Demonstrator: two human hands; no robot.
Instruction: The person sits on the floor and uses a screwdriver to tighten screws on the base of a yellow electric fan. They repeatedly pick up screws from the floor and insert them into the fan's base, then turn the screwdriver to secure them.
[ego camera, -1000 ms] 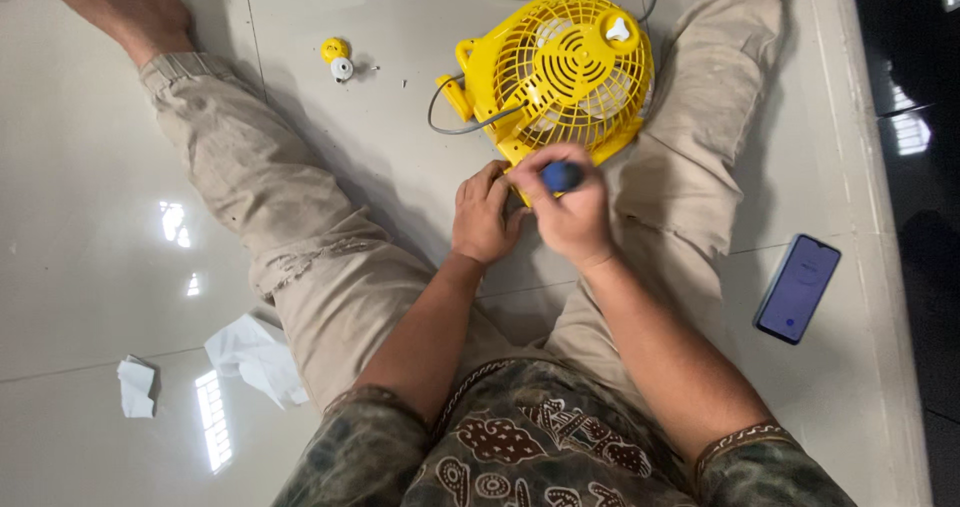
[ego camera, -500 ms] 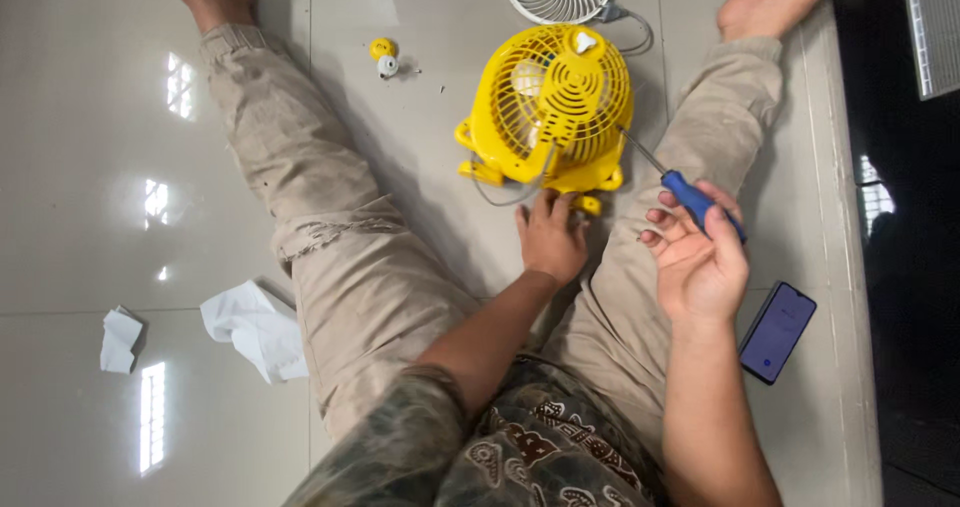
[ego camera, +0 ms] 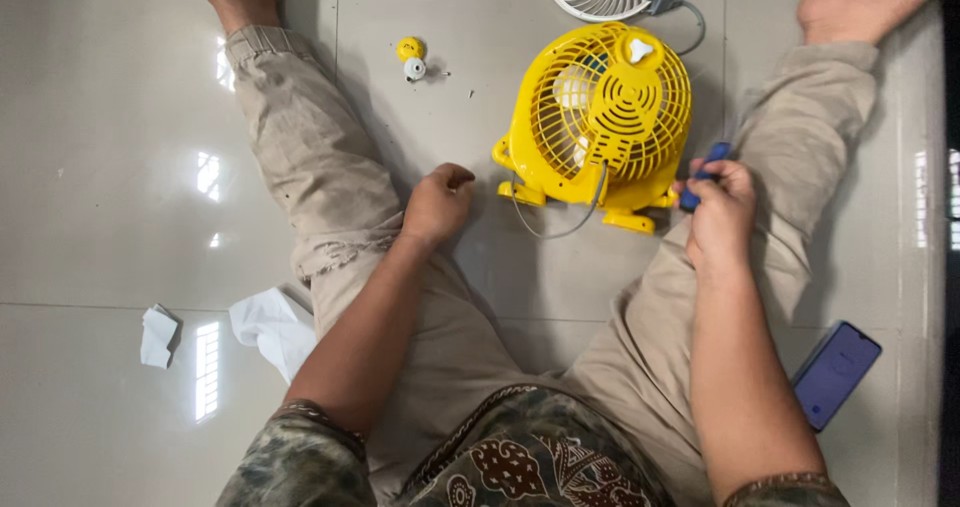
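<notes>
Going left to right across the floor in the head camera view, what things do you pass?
Small folded paper → white tissue → left hand → yellow fan → right hand, its grip on a blue-handled tool → phone.

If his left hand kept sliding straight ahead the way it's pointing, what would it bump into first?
Probably the yellow fan: the left hand points up and slightly right, toward the fan's foot and loose cord. Depth is unclear, so it might slip past.
</notes>
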